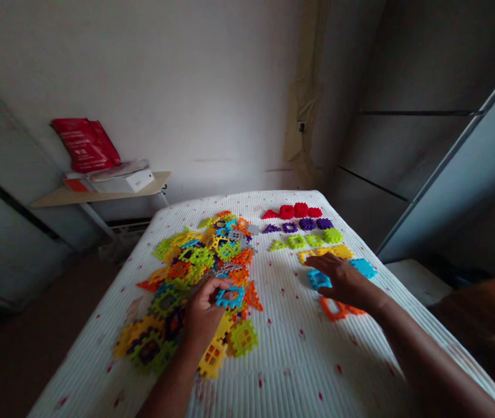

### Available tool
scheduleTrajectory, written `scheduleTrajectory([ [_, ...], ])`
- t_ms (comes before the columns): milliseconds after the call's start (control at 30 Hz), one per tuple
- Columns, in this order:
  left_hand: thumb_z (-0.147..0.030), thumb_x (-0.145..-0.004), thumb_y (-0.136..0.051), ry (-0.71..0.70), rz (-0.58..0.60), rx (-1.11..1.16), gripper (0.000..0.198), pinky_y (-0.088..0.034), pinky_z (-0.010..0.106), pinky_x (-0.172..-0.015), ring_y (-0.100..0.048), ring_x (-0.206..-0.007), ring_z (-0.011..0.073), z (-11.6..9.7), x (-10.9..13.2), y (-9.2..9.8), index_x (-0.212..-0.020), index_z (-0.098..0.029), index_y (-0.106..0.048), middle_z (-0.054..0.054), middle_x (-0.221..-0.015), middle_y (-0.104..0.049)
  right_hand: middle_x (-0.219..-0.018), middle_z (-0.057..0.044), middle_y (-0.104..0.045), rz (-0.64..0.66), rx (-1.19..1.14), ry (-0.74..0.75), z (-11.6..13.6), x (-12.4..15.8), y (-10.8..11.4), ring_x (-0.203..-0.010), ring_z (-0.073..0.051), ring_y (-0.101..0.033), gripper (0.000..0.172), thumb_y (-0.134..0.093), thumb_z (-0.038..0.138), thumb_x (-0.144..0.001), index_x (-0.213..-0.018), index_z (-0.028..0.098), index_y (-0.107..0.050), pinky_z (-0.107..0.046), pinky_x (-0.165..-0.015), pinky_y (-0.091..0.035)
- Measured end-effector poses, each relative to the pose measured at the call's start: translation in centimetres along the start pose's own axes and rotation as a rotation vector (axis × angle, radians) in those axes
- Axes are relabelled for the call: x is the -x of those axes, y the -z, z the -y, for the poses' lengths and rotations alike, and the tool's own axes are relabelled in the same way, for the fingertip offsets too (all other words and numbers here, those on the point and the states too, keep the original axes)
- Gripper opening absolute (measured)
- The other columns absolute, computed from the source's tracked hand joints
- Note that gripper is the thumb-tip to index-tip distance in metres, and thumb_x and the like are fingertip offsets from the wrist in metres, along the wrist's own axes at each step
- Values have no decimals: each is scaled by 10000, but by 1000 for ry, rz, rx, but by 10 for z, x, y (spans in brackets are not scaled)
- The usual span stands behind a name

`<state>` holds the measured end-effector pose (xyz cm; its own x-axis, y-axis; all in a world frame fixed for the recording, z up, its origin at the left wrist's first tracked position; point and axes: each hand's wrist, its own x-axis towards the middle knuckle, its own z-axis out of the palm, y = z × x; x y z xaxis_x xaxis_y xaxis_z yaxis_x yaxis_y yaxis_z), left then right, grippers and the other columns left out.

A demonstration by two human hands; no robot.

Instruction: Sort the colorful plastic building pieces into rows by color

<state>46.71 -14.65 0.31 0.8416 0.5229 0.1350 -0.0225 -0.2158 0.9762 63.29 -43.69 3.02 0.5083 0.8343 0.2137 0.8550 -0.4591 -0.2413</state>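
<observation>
My left hand (pixel 208 299) is closed on a blue square puzzle tile (pixel 231 297) with toothed edges and a hole in its middle. It holds the tile above the right edge of a mixed pile of coloured toothed tiles (pixel 199 255). My right hand (pixel 343 278) reaches over the sorted rows, its fingers stretched out and apart from the thumb. Beneath it lie a blue frame tile (pixel 318 280) and a solid blue tile (pixel 363 267). Yellow tiles (pixel 342 251) lie just beyond the fingers, and orange tiles (pixel 333 309) lie nearer, partly covered by the wrist.
Farther back run rows of green tiles (pixel 297 241), purple tiles (pixel 307 224) and red tiles (pixel 300 209). All rest on a white ribbed cover (pixel 282 354). At the left, a small table (pixel 51 197) bears a white box (pixel 129 181) and a red bag (pixel 84 145).
</observation>
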Motion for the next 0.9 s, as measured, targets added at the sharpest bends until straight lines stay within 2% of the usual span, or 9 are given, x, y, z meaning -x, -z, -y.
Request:
scheduleTrajectory([
  [100, -286, -686, -635, -98, -13, -38, 133, -523, 327, -757, -633, -860, 203, 2, 2, -1, -756, -195, -568, 67, -937, -662, -1196, -94, -597, -73, -75, 73, 22, -10, -3, -1089, -248, -530, 498, -603, 122, -731, -1216, 209, -532, -433, -929, -448],
  [267, -292, -745, -592, -228, -24, -183, 94, -504, 334, -828, -635, -914, 206, 2, 5, 0, -794, -211, -590, 70, -967, -676, -1032, -82, -646, -171, -211, 154, 75, -28, -15, -947, -208, -588, 272, -521, 145, -838, -1099, 200, -574, -376, -814, -500],
  [367, -280, -760, -575, -281, -27, -270, 86, -501, 332, -827, -638, -919, 205, -2, 6, 0, -807, -215, -605, 69, -954, -686, -983, -78, -656, -205, -319, 173, 102, -34, -26, -896, -190, -605, 204, -491, 151, -868, -1045, 190, -584, -338, -772, -505],
  [467, -251, -753, -570, -380, -42, -352, 81, -497, 322, -826, -648, -900, 200, -4, 8, -2, -807, -219, -621, 63, -926, -701, -1008, -80, -653, -229, -463, 149, 119, -36, -38, -884, -187, -614, 206, -544, 251, -870, -1065, 189, -566, -314, -742, -511],
  [567, -227, -758, -546, -460, -33, -406, 91, -497, 314, -824, -656, -885, 195, -4, 10, -6, -794, -225, -629, 63, -913, -710, -1058, -96, -632, -237, -546, 101, 127, -35, -47, -899, -205, -606, 389, -622, 382, -813, -1136, 187, -526, -319, -723, -513],
  [633, -225, -767, -527, -464, -16, -425, 109, -498, 319, -830, -657, -887, 196, -4, 12, -9, -784, -230, -635, 63, -909, -713, -1054, -102, -624, -238, -557, 75, 128, -34, -52, -902, -215, -598, 433, -628, 405, -796, -1150, 185, -513, -335, -728, -509],
  [767, -238, -763, -521, -404, 13, -445, 154, -499, 331, -850, -652, -918, 209, -6, 15, -14, -840, -244, -653, 62, -938, -713, -1000, -71, -622, -246, -611, 42, 127, -33, -58, -857, -194, -593, 414, -657, 353, -754, -1118, 210, -523, -329, -736, -502],
  [900, -199, -739, -497, -353, 20, -402, 251, -502, 319, -843, -655, -896, 200, -3, 12, -13, -932, -234, -653, 59, -954, -708, -983, -65, -621, -318, -589, 39, 125, -34, -59, -883, -205, -589, 439, -665, 252, -687, -1100, 216, -518, -330, -744, -502],
])
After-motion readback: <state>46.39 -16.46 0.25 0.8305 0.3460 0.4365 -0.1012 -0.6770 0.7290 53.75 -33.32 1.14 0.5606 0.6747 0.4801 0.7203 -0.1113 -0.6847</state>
